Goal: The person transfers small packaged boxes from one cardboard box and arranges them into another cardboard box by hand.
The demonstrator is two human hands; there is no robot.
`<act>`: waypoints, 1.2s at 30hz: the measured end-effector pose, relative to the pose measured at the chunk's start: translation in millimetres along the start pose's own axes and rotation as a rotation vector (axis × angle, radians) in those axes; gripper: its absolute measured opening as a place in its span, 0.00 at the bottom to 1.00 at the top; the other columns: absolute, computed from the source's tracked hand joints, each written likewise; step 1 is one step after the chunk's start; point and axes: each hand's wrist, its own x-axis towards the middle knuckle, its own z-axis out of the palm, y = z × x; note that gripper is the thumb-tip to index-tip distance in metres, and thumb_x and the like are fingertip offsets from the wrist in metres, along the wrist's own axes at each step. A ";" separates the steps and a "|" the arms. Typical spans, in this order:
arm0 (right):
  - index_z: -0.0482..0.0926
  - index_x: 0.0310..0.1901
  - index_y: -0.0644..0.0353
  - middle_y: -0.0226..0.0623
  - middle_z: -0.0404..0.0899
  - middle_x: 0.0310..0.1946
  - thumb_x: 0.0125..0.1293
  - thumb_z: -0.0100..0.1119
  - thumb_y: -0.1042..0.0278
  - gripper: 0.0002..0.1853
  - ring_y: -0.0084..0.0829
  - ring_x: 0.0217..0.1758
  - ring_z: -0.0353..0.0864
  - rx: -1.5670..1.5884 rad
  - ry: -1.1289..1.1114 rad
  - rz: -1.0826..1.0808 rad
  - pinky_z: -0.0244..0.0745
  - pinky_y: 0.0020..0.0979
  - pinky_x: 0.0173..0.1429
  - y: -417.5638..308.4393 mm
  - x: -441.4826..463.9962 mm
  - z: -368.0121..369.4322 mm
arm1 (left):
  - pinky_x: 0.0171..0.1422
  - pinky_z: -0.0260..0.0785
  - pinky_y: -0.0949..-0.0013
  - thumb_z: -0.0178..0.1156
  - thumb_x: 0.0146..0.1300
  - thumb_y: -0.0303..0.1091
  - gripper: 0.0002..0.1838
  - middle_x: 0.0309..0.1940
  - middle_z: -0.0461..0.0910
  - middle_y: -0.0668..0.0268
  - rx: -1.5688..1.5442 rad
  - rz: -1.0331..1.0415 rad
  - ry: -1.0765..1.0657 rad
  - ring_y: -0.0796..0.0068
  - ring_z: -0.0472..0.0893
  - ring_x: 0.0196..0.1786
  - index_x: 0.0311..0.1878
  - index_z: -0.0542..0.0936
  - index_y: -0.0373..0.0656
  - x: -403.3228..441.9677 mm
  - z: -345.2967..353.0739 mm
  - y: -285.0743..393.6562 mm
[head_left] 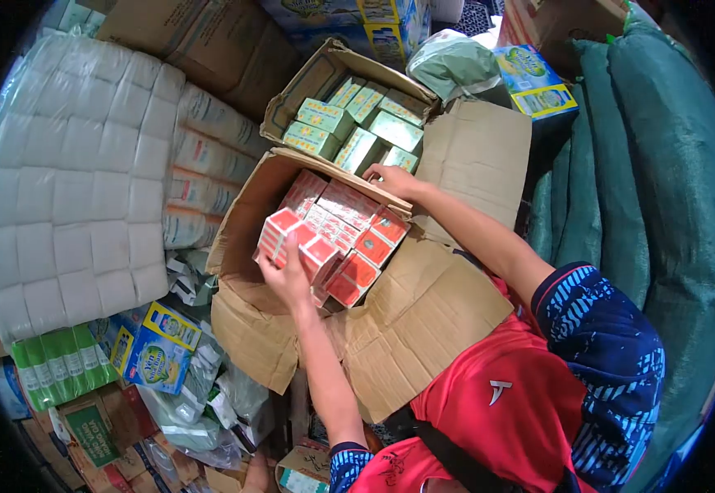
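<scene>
In the head view, the left hand (286,278) pinches a red-and-white box (316,251) between thumb and fingers, tilted over the front carton (242,197), where more red boxes (351,278) lie packed, their print too small to read. The right hand (397,182) bends its fingers at the rim beside the rear carton (304,80); I cannot tell whether they grip anything. Pale green boxes (325,117) fill that carton, their coloured lettering illegible. Blue-and-yellow packs (160,353) at lower left carry white lettering on a green emblem, too distorted to make out. Nearby, a green label (92,434) bears blurred white capitals. The red shirt (530,403) shows a white T-shaped emblem (500,391) and black script
</scene>
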 end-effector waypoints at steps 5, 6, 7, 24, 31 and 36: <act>0.79 0.56 0.56 0.46 0.84 0.48 0.66 0.54 0.50 0.23 0.43 0.53 0.83 0.059 0.055 0.029 0.76 0.38 0.59 -5.5 -2.6 3.5 | 0.68 0.64 0.65 0.64 0.67 0.52 0.41 0.61 0.74 0.48 0.237 -0.084 -0.162 0.65 0.74 0.62 0.68 0.64 0.26 3.7 49.0 -17.7; 0.79 0.55 0.56 0.46 0.84 0.48 0.67 0.54 0.50 0.23 0.43 0.53 0.83 0.085 0.059 0.031 0.76 0.38 0.59 -7.4 -3.7 4.4 | 0.68 0.63 0.66 0.62 0.69 0.52 0.41 0.63 0.73 0.46 0.271 -0.094 -0.168 0.64 0.74 0.65 0.70 0.62 0.25 7.6 52.5 -39.5; 0.79 0.55 0.56 0.47 0.84 0.48 0.67 0.53 0.49 0.23 0.44 0.53 0.83 0.109 0.063 0.033 0.76 0.39 0.59 -8.7 -4.3 4.0 | 0.70 0.64 0.67 0.56 0.72 0.56 0.41 0.69 0.66 0.48 0.146 -0.213 -0.261 0.66 0.71 0.68 0.71 0.61 0.28 7.9 49.4 -43.5; 0.77 0.56 0.58 0.45 0.84 0.48 0.70 0.57 0.58 0.18 0.41 0.53 0.84 0.154 0.209 -0.232 0.75 0.36 0.59 36.9 4.6 42.3 | 0.71 0.60 0.56 0.61 0.58 0.67 0.47 0.63 0.70 0.46 0.308 -0.159 0.019 0.52 0.69 0.67 0.64 0.71 0.31 14.6 -39.0 -181.1; 0.75 0.57 0.60 0.33 0.79 0.50 0.71 0.52 0.67 0.15 0.25 0.48 0.78 0.760 0.647 -0.138 0.75 0.29 0.49 -22.3 -41.9 16.1 | 0.78 0.52 0.51 0.61 0.54 0.69 0.56 0.73 0.58 0.37 0.204 -0.391 0.006 0.45 0.57 0.77 0.73 0.60 0.31 1.6 -28.1 -167.1; 0.74 0.56 0.63 0.37 0.78 0.50 0.71 0.50 0.71 0.14 0.25 0.48 0.78 0.873 0.640 -0.320 0.76 0.27 0.50 -71.5 -126.9 30.0 | 0.70 0.67 0.50 0.63 0.58 0.61 0.54 0.66 0.64 0.46 -0.402 -0.589 -0.076 0.52 0.66 0.71 0.72 0.54 0.27 -28.3 -29.9 -143.9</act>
